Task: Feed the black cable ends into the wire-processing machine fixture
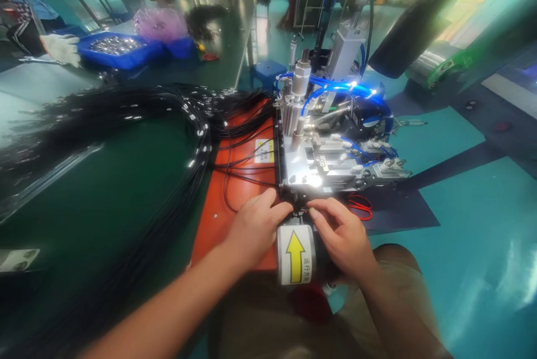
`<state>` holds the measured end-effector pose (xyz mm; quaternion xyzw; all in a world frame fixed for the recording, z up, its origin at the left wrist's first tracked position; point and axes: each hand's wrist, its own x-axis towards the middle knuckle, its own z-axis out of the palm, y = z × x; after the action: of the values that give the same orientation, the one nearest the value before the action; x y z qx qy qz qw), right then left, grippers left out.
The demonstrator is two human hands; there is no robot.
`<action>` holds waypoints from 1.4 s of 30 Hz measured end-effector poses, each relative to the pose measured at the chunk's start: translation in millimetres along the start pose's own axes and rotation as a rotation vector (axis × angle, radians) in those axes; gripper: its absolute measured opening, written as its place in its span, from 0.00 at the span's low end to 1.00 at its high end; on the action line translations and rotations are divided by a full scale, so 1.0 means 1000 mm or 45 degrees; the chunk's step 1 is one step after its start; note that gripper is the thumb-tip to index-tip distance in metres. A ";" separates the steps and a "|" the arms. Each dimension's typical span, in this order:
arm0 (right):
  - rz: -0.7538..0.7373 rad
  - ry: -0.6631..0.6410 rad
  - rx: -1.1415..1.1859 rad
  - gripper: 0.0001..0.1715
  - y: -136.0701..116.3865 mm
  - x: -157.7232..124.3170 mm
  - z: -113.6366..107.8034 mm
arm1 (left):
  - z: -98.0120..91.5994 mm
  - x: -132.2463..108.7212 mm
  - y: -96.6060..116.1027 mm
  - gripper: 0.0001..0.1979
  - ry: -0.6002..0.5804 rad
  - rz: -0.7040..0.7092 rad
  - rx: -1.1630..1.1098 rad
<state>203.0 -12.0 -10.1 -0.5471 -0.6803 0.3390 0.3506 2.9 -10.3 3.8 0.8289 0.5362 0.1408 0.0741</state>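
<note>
A metal machine [306, 163] with blue air tubes stands on an orange-red base plate [247, 191]. My left hand [258, 225] is at the machine's front edge, thumb and fingers pinched together; what they hold, if anything, is too small to make out. Close by on the right, my right hand [342, 233] reaches to the same spot, its thumb and index finger close together on something tiny and unclear. Just below both hands sits a white label with a yellow arrow [296, 255]. Thin black cables [247, 168] run over the plate to the machine's left side.
A large bundle of black cables [197, 141] curves along the left. Blue trays [121, 51], one with small metal parts, and a white glove [62, 48] lie at the back left. Red-handled scissors [361, 207] lie right of the machine. Part of a person [36, 4] shows at the far left.
</note>
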 end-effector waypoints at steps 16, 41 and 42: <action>0.176 -0.039 0.077 0.12 0.001 0.011 0.003 | 0.000 0.000 0.000 0.12 -0.003 -0.002 -0.013; 0.267 -0.034 0.149 0.14 0.004 0.008 0.017 | -0.008 -0.006 -0.001 0.14 -0.006 0.116 0.081; 0.263 -0.033 0.158 0.14 0.004 0.008 0.017 | -0.009 -0.007 -0.001 0.14 -0.008 0.111 0.089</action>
<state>189.5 -4.8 -21.2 -0.5872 -0.6025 0.4218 0.3380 -3.4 -16.0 10.6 0.8540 0.5040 0.1227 0.0406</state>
